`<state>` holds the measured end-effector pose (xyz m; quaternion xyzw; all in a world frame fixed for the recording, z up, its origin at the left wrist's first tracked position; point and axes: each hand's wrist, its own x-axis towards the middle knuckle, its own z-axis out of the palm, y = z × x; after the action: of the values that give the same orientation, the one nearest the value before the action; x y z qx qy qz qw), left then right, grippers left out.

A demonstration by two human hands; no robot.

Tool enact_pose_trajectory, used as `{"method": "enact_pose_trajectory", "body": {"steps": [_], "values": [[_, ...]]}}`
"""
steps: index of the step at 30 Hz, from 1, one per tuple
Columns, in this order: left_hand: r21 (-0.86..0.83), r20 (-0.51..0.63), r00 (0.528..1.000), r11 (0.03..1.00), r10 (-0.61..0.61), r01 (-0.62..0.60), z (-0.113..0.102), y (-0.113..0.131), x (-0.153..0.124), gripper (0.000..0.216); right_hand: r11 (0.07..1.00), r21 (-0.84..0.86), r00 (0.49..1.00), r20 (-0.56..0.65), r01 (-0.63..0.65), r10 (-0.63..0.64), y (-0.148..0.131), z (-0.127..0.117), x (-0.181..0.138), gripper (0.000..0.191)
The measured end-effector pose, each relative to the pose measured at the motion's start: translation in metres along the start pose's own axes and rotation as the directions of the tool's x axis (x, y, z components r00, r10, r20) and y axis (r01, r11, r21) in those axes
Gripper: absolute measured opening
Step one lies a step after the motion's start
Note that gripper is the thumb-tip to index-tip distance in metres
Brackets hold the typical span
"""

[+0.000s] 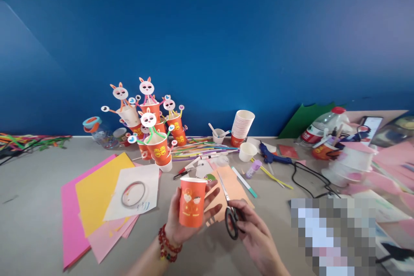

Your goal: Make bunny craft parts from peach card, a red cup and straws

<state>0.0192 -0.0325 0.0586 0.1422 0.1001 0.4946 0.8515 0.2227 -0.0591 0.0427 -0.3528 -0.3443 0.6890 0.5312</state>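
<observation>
A red paper cup (190,207) with a printed couple on its side rests upright in my left hand (176,220). The thumb is against the near side and the other fingers spread out past the cup on the right. A beaded bracelet circles that wrist. My right hand (255,233) holds scissors (231,224) by their black handles, with the blades pointing away over an orange paper sheet (226,185). The blades look closed together, and they are apart from the cup.
Finished red cups with rabbit faces (158,146) stand at the back left. Coloured paper (74,207) and a tape roll (133,194) lie left. A cup stack (242,125), glue stick (254,168), blue glue gun (271,155) with black cord, and plastic bottle (323,125) are right.
</observation>
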Motion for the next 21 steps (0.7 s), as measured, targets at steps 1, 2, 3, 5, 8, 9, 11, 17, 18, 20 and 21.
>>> {"method": "enact_pose_trajectory", "body": {"steps": [1, 2, 3, 5, 8, 9, 11, 17, 18, 20, 21], "values": [[-0.01, 0.012, 1.0, 1.0, 0.007, -0.007, 0.003, -0.001, 0.001, 0.067, 1.0, -0.005, 0.999, 0.049, 0.004, -0.004, 0.001, 0.006, 0.002, 0.031], [-0.024, 0.021, 1.0, 1.0, 0.008, -0.007, 0.005, -0.001, 0.001, 0.068, 1.0, -0.017, 0.996, 0.088, 0.02, -0.018, 0.002, 0.01, 0.004, 0.029], [-0.04, 0.027, 1.0, 0.999, 0.008, -0.007, 0.007, -0.002, 0.001, 0.068, 0.998, -0.034, 0.992, 0.116, 0.047, -0.043, 0.004, 0.013, 0.006, 0.028], [-0.064, 0.027, 1.0, 0.998, 0.01, -0.008, 0.01, -0.004, 0.002, 0.07, 0.99, -0.085, 0.983, 0.158, 0.112, -0.097, 0.007, 0.014, 0.01, 0.026], [-0.084, -0.017, 0.999, 0.995, 0.045, -0.046, 0.011, -0.008, 0.002, 0.065, 0.962, -0.212, 0.974, 0.184, 0.173, -0.135, 0.011, 0.008, 0.014, 0.027], [-0.092, -0.036, 0.997, 0.994, 0.062, -0.065, 0.01, -0.01, 0.002, 0.063, 0.945, -0.267, 0.974, 0.177, 0.187, -0.143, 0.012, 0.006, 0.014, 0.027], [-0.116, -0.059, 0.994, 0.988, 0.097, -0.103, 0.009, -0.015, 0.004, 0.062, 0.898, -0.375, 0.97, 0.158, 0.232, -0.185, 0.014, 0.004, 0.013, 0.025], [-0.22, -0.1, 0.994, 0.975, -0.049, 0.026, 0.007, -0.021, 0.009, 0.059, 0.662, -0.619, 0.904, 0.23, 0.422, -0.361, 0.011, 0.007, 0.011, 0.026], [-0.229, -0.107, 0.992, 0.973, -0.062, 0.036, 0.007, -0.021, 0.009, 0.058, 0.571, -0.679, 0.877, 0.255, 0.462, -0.407, 0.01, 0.008, 0.012, 0.03], [-0.222, -0.107, 0.994, 0.975, -0.035, 0.01, 0.008, -0.022, 0.009, 0.055, 0.354, -0.779, 0.822, 0.336, 0.517, -0.46, 0.007, 0.008, 0.014, 0.038], [-0.212, -0.107, 0.994, 0.977, -0.014, -0.009, 0.009, -0.021, 0.008, 0.054, 0.254, -0.81, 0.804, 0.38, 0.528, -0.458, 0.005, 0.007, 0.015, 0.041]]}}
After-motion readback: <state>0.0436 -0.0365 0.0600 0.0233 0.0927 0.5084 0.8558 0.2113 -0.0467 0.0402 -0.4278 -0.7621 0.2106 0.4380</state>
